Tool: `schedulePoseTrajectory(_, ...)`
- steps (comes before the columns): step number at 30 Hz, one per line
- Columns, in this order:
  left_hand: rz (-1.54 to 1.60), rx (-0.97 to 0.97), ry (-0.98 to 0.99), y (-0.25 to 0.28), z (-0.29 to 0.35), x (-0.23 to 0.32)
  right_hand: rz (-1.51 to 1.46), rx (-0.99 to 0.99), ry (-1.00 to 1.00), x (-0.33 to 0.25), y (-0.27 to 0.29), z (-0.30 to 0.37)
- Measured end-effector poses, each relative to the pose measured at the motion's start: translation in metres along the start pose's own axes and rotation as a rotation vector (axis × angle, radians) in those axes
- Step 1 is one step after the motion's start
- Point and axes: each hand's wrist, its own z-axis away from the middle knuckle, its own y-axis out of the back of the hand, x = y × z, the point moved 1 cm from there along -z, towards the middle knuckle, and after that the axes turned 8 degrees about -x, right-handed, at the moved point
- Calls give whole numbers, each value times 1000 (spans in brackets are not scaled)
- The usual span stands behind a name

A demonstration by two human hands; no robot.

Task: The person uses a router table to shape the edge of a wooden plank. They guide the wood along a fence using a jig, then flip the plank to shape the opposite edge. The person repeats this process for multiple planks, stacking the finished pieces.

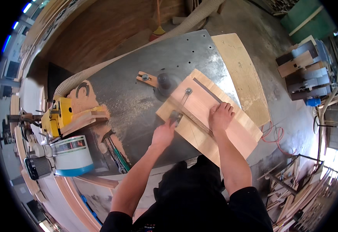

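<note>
Plywood board [215, 120], likely stiff and light and best gripped at its edges, lay on the metal table [138, 96], right hand [221, 116] pressed flat on it, left hand [164, 134] pinching a small metal block [175, 116].

Both forearms reach forward, left hand [163, 134] curled in a grip, right hand [220, 116] pressed flat.

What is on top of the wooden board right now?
On the wooden board lie a thin batten, a dark strip and the flat right hand. The left hand holds a small block at its edge. The wood beneath the hands is hidden.
</note>
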Motion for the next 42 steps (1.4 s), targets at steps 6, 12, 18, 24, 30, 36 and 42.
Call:
schedulePoseTrajectory(6, -45, -105, -16, 12, 2, 7, 52, 32, 21, 2, -4, -1)
schedulePoseTrajectory(12, 4, -85, 47, 7, -4, 5, 61, 41, 27, 4, -4, -2)
schedulePoseTrajectory(18, -5, 13, -42, 2, -7, 3, 38, 29, 19, 7, -5, -4)
schedulePoseTrajectory(24, -23, -22, -17, 6, -9, 8, -18, -21, 4, 8, -3, -6)
schedulePoseTrajectory(30, -39, 0, 3, 4, -16, 13, -77, -38, 12, 13, 1, -13)
schedulePoseTrajectory(36, -7, 127, 25, -29, 7, 30, -59, -49, 146, 36, -1, -22)
schedulePoseTrajectory(42, 141, 43, 246, -85, 86, 68, -40, -61, 354, 79, -3, -1)
